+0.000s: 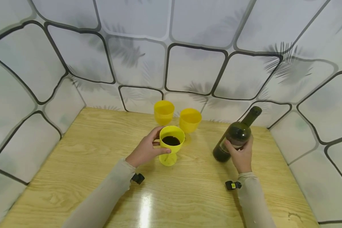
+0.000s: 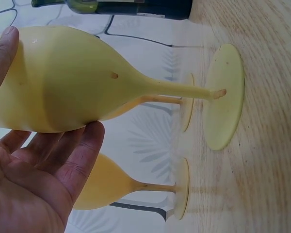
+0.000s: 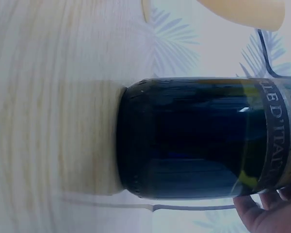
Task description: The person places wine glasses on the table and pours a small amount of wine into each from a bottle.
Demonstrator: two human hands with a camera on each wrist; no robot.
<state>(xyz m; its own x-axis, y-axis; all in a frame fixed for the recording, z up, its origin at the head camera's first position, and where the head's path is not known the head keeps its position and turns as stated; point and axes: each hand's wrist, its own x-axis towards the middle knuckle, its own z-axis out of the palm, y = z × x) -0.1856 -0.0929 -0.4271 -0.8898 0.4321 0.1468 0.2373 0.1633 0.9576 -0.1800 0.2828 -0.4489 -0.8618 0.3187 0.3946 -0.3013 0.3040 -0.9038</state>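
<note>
My left hand [image 1: 147,147] holds a yellow goblet [image 1: 172,151] by its bowl, thumb on the near side and fingers round the other. Dark liquid [image 1: 171,140] shows inside the bowl. In the left wrist view, the goblet's foot [image 2: 224,97] appears to rest on the wooden surface. To the right, my right hand [image 1: 242,156] grips a dark green wine bottle [image 1: 222,151] round its label. The bottle's neck points up, and its base [image 3: 136,141] meets the table in the right wrist view. Part of the label [image 3: 276,131] is legible there.
Two more yellow goblets stand behind the held one, one at the back left [image 1: 164,112] and another at the back right [image 1: 190,119]. The wooden table [image 1: 188,196] meets a patterned wall [image 1: 196,69] at the back. Similar panels rise on both sides.
</note>
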